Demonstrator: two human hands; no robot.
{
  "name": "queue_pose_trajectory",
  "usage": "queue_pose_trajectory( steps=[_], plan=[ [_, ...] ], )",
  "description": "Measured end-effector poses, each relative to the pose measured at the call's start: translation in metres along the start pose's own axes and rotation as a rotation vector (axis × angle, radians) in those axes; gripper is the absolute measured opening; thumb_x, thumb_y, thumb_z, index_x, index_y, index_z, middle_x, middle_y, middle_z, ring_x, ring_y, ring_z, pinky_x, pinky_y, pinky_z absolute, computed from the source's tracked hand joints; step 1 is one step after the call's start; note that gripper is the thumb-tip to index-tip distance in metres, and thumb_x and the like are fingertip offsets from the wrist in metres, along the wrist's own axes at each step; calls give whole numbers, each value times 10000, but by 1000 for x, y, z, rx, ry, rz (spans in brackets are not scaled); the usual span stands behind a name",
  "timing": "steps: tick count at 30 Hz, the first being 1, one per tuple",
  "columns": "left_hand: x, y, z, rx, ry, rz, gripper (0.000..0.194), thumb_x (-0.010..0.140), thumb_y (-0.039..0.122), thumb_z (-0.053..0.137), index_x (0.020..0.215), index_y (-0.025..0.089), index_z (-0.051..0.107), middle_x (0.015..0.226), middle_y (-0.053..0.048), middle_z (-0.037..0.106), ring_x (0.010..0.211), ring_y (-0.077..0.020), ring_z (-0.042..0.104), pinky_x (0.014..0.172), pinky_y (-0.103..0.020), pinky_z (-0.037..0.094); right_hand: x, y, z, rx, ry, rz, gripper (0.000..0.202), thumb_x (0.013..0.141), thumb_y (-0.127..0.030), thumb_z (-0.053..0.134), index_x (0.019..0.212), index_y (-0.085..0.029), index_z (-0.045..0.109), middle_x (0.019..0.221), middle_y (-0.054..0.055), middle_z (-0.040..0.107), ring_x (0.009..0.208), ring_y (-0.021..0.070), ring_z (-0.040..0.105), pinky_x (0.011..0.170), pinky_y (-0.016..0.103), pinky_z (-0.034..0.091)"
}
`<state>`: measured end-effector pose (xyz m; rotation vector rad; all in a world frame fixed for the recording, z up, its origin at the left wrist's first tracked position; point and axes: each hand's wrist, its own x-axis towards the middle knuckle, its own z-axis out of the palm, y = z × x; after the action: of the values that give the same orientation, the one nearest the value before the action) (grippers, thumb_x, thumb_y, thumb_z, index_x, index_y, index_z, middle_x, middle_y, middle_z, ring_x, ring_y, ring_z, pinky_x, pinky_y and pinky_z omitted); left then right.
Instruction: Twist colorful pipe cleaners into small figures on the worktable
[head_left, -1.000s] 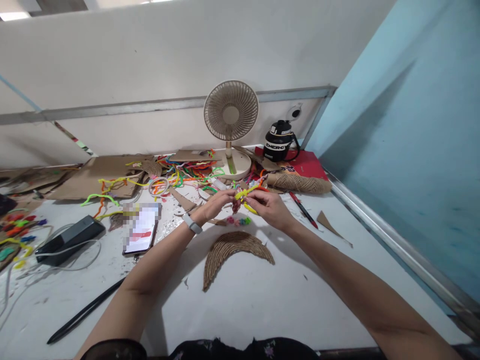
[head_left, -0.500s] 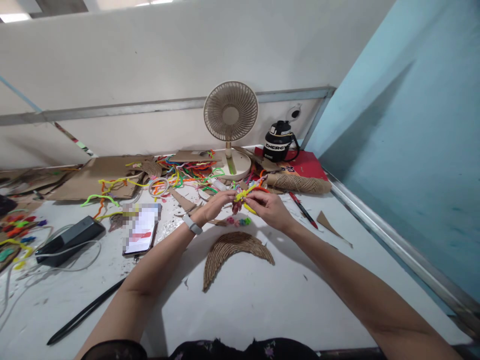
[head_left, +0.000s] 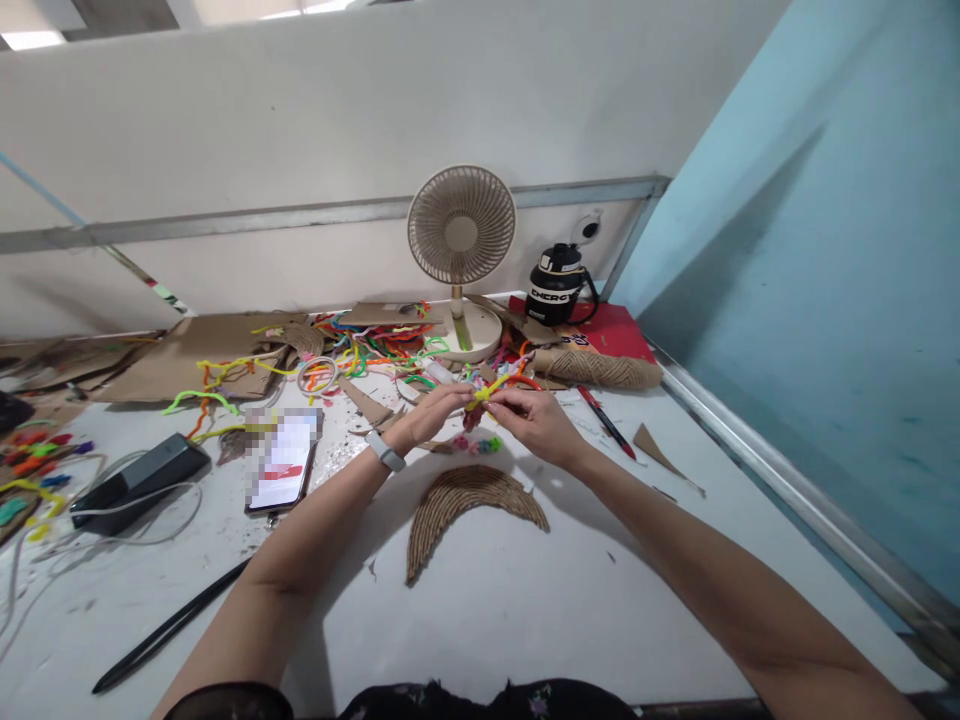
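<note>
Between my two hands, above the table, is a yellow pipe cleaner [head_left: 491, 387] bent into a small shape. My left hand [head_left: 437, 415], a pale watch band at its wrist, pinches it from the left. From the right, my right hand [head_left: 531, 418] grips it between thumb and fingers. Something dark red shows just beneath the fingertips, too small to make out. A crescent [head_left: 469, 497] covered in rows of brown twine lies flat on the table below my hands. Small pink, blue and green flower-like pieces [head_left: 478, 444] lie just above the crescent.
A desk fan [head_left: 461, 235] and a black jug [head_left: 555, 285] stand at the back. A twine roll [head_left: 598, 367], a red pen [head_left: 606, 420] and cardboard scraps lie to the right. Leftward are a phone [head_left: 285, 462], a black device with cables [head_left: 142, 480] and tangled pipe cleaners.
Both hands stay in nearly the same place. The yellow loop that hung below the right fingers no longer shows there; a yellow length slants up to the right.
</note>
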<state>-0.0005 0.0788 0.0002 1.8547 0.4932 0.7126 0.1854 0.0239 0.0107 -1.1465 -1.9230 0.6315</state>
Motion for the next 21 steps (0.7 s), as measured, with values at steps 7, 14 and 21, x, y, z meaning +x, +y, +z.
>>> queue_pose_trajectory(
  steps=[7,14,21],
  plan=[
    [-1,0,0,15,9,14,337,882,298,346,644,140,523,651,-31,535,673,-148,512,739,-282,402,-1,-3,-1,-16,-53,-18,283,882,-357,503,824,-178,715,709,29,666,578,133,512,563,249,367],
    [-1,-9,0,38,15,-9,384,905,356,329,629,147,493,639,-22,528,662,-140,498,704,-274,388,0,-1,-1,16,-126,-20,256,866,-332,518,871,-159,707,769,49,665,630,143,540,587,253,382],
    [1,-10,7,-23,30,-44,428,853,547,458,700,147,484,631,21,447,595,-95,405,569,-227,330,1,2,-2,75,-208,-19,245,849,-346,538,813,-157,691,680,21,606,607,127,494,566,250,359]
  ],
)
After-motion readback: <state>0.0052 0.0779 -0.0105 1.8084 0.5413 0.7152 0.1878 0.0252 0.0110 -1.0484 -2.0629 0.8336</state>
